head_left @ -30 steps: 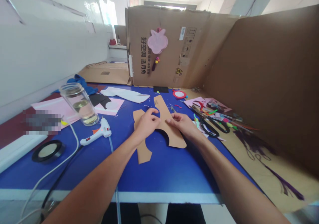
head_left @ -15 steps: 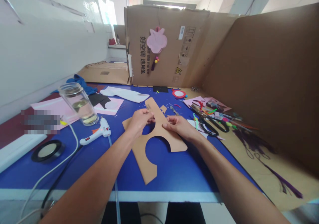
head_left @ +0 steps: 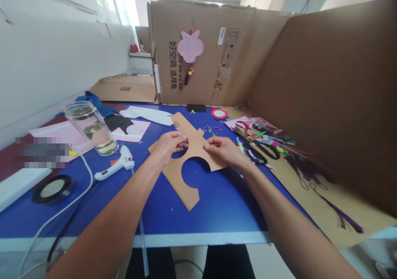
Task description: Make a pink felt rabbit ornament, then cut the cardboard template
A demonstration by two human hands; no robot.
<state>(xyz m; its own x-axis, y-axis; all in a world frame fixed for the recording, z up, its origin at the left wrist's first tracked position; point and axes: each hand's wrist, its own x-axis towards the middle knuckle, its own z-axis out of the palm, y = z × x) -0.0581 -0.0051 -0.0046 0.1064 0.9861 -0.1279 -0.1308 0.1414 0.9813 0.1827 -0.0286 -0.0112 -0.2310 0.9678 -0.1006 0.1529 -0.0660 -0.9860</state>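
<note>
A brown cardboard piece with rounded cut-outs [head_left: 176, 179] lies at the middle of the blue table, in front of me. My left hand [head_left: 173, 144] pinches it at the edge of the upper left cut-out. On the other side, my right hand [head_left: 221, 147] grips its right edge between thumb and fingers. A larger round cut-out below my hands shows the blue tabletop through it. Just beyond my right hand lies a utility knife [head_left: 211, 132], partly hidden. My fingertips cover small parts of the cardboard.
A white glue gun [head_left: 116, 165], a glass jar with liquid [head_left: 99, 132] and a black tape roll [head_left: 52, 189] are at the left. Black-handled scissors [head_left: 257, 155] lie among craft scraps at the right. Cardboard walls [head_left: 211, 56] stand behind and right.
The cardboard piece has turned slightly, its lower end shifting right and away from me. Both hands keep hold of it. The whole view has shifted a little.
</note>
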